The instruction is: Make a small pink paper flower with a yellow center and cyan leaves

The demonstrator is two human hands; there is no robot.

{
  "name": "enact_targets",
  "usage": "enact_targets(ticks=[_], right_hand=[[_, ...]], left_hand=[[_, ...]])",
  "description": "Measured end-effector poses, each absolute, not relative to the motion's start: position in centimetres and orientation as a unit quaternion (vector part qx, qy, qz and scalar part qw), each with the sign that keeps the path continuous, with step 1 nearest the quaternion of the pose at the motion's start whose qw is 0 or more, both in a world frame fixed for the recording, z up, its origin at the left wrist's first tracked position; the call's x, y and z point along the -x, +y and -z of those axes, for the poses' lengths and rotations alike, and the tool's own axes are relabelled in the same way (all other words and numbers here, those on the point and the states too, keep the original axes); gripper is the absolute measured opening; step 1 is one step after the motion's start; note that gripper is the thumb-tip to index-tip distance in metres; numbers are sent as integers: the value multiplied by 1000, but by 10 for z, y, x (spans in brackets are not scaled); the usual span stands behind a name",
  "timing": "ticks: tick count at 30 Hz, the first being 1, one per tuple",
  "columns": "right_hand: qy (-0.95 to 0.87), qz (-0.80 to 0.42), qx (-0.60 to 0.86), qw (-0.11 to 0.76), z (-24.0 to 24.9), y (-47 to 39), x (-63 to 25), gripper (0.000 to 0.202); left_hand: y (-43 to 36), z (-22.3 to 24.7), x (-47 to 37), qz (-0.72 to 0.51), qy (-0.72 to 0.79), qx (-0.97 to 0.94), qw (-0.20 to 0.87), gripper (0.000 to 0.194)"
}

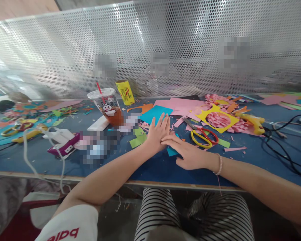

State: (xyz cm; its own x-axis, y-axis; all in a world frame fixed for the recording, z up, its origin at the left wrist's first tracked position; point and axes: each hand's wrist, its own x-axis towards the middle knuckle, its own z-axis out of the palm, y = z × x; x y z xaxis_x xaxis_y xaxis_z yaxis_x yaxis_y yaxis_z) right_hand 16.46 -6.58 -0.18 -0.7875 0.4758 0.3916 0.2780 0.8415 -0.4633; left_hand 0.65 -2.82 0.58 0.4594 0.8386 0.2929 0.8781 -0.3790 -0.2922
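Flat on the papers at the middle of the table lies my left hand (157,134), its fingers stretched forward. My right hand (188,152) reaches in from the right, its fingertips touching the side of my left hand. A larger blue sheet (157,114) lies just beyond my left fingers. Under and between the hands, a small blue piece (172,151) shows in part. Scissors (204,135) with red and yellow handles rest to the right of my right hand. A green piece (138,138) is left of my left hand.
A cup with a straw (110,108) and a yellow can (125,92) stand behind on the left. On the right are a yellow cut-out sheet (227,129), pink fringed paper and a yellow glue gun (253,122) with black cables. A purple-and-white packet (65,144) lies left.
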Motion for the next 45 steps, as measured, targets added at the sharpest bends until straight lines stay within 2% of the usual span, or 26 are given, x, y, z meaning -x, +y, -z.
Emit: enact_targets(ticks=[6,9,15,21,28,31,38,45], right_hand=[[-891,-148,295,312,7,-49,-169,71],[-904,-176,260,290,5,-57,-168,71],[-932,-191,177,254,0,-69,-165,66],[-886,-134,303,325,10,-44,-172,72],[-910,-171,244,288,4,-59,-166,71],[-924,-177,217,261,2,-63,-166,71],[-899,-112,274,322,6,-50,-169,70],[-913,-145,247,289,4,-62,-166,71]], left_hand=[[-36,-14,-10,48,-515,836,182,62],[-34,-12,-8,34,-505,843,181,64],[-26,-6,-7,61,-518,828,205,56],[-35,-14,-9,78,-511,834,191,55],[-35,-11,-5,33,-491,852,179,65],[-33,-9,-5,37,-497,847,185,63],[-35,-13,-9,53,-510,840,177,60],[-33,-12,-4,46,-496,847,184,64]])
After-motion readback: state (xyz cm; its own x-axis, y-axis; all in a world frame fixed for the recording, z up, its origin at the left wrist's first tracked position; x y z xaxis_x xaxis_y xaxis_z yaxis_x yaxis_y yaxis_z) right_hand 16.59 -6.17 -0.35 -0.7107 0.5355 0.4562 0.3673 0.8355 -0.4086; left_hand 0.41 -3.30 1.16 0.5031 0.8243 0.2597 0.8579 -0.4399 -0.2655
